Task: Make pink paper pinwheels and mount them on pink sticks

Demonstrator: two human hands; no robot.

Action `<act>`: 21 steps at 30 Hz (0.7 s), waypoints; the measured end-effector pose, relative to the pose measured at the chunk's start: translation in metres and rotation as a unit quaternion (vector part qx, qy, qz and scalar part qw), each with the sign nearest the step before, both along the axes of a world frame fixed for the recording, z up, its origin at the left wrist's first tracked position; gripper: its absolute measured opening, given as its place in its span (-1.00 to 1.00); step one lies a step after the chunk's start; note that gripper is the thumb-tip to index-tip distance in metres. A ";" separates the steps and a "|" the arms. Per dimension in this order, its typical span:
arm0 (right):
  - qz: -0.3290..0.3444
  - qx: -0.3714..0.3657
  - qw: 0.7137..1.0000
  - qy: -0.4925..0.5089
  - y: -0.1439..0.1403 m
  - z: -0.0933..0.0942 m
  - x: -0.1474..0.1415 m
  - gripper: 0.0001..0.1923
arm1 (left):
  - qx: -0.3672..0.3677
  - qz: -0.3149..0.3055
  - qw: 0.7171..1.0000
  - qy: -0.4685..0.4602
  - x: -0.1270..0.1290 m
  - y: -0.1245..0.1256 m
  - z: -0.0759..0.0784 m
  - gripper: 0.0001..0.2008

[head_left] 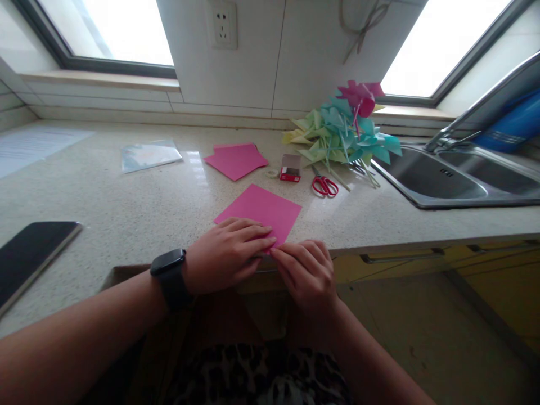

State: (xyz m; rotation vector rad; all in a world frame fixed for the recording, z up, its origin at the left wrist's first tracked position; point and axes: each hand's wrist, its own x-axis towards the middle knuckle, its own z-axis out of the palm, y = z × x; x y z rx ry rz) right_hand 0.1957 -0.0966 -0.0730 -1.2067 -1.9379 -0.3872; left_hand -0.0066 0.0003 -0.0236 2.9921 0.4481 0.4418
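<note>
Both hands are meeting at the near edge of the counter (189, 219), and they are working on a pink sheet (257, 205) lying turned like a diamond; call that sheet the centre of the dial, with twelve pointing to the wall. The left hand (232, 247), wearing a black watch (169, 261), is lying palm down over the sheet's seven o'clock side, fingers stretching close together towards the six o'clock corner. The right hand (307, 270) is coming in from five o'clock, fingers bunching narrow, thumb and fingertips pinching that same corner. Out at eleven, more pink sheets (236, 160) are overlapping; near twelve a small roll of tape (272, 174) is sitting just beside a red box (291, 173), which is showing its raised flap at one. Red-handled scissors (324, 185) are resting at two, and behind them paper pinwheels (337, 132) are heaping up in green and teal, a pink one topping the pile. Towards ten a clear packet (152, 154) is lying flat, while a sink (442, 180) is gleaming out near three.
</note>
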 end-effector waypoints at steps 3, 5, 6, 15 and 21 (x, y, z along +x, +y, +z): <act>-0.001 -0.004 1.000 -0.002 -0.001 -0.001 0.000 -0.77 | -0.001 0.001 1.000 0.000 0.000 0.000 0.000 -0.61; -0.001 -0.008 1.000 -0.004 -0.002 -0.001 0.001 -0.77 | -0.001 0.004 1.000 0.000 0.001 0.000 0.000 -0.60; -0.004 -0.011 1.000 -0.005 -0.002 -0.002 0.001 -0.77 | -0.001 0.006 1.000 0.000 0.001 0.000 0.000 -0.60; -0.066 -0.035 0.997 -0.014 -0.003 -0.006 -0.007 -0.70 | -0.018 0.033 0.999 0.011 -0.001 -0.001 0.000 -0.48; -0.085 -0.058 0.995 -0.017 -0.004 -0.006 -0.011 -0.66 | -0.019 0.038 0.999 0.020 0.000 -0.001 0.001 -0.47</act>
